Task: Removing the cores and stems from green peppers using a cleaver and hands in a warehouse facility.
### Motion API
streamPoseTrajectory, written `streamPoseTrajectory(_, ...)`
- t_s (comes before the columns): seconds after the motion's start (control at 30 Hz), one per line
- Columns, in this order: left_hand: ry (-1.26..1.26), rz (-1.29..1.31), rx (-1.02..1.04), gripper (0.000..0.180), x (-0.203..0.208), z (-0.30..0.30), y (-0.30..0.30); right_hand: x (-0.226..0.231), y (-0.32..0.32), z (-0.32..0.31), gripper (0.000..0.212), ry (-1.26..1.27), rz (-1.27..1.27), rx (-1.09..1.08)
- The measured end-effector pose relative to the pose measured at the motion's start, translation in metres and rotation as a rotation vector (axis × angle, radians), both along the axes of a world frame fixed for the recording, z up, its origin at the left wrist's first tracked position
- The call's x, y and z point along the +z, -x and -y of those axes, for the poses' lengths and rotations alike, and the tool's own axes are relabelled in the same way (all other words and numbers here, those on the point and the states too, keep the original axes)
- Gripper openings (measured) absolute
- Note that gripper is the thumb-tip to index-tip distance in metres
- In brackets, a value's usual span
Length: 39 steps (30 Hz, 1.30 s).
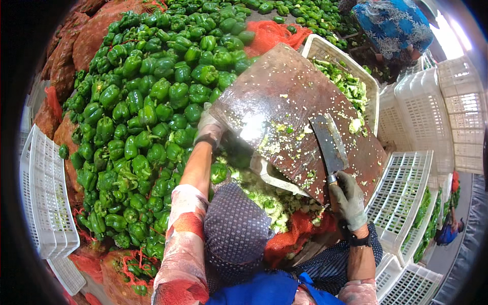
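My right hand [349, 201], in a pale glove, is closed around the handle of a cleaver [329, 145]. The broad dark blade lies over a large brown cutting board [290, 96] strewn with pale pepper seeds and scraps. My left hand [209, 128], also gloved, is at the board's left corner, beside the heap of green bell peppers [147, 114]. The board's edge and the peppers partly hide its fingers, so its grip is unclear. Below the board's near edge, pepper scraps [262, 203] lie around a pale crate rim [277, 178].
A white crate [373, 86] of cut green pieces stands beyond the board. White crates [401, 195] are stacked at right, with others [48, 193] at left. Red mesh [277, 35] lies at the back. Another person [391, 28] in blue patterned clothing bends at the upper right.
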<state>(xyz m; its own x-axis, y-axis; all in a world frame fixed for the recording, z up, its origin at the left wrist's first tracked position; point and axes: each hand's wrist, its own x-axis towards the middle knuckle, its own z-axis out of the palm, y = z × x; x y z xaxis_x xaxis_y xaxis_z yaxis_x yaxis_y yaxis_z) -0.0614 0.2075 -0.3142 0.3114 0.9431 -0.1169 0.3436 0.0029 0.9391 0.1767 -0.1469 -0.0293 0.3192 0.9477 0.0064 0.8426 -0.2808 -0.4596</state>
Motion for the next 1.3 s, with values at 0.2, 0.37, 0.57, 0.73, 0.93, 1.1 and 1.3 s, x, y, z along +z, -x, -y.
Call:
streamPoseTrajectory(0.2,-0.064,-0.492,-0.188,0.042,0.022,0.016,0.048,-0.014,-0.008,0.008,0.037,-0.02,0.05,0.078)
streamPoseTrajectory(0.37,-0.137,-0.289,-0.283,0.034,0.07,0.054,0.062,0.004,-0.002,0.011,0.045,0.052,-0.04,-0.026)
streamPoseTrajectory(0.57,0.407,0.448,0.146,0.03,0.164,0.08,0.119,-0.014,-0.027,0.006,0.037,0.019,0.103,-0.009)
streamPoseTrajectory(0.73,0.017,0.418,-0.02,0.037,0.37,0.123,0.129,0.011,-0.028,-0.013,0.037,-0.009,0.144,-0.189)
streamPoseTrajectory(0.93,-0.307,0.102,-0.301,0.038,0.472,0.193,0.045,0.071,0.024,0.0,0.045,-0.369,-0.775,0.056)
streamPoseTrajectory(1.1,-0.132,0.218,-0.563,0.037,0.423,0.234,-0.019,0.076,0.035,0.017,0.053,-0.418,-1.162,0.124)
streamPoseTrajectory(1.3,0.026,0.587,-0.428,0.05,0.401,0.281,-0.044,0.091,0.027,0.039,0.056,-0.39,-1.101,0.106)
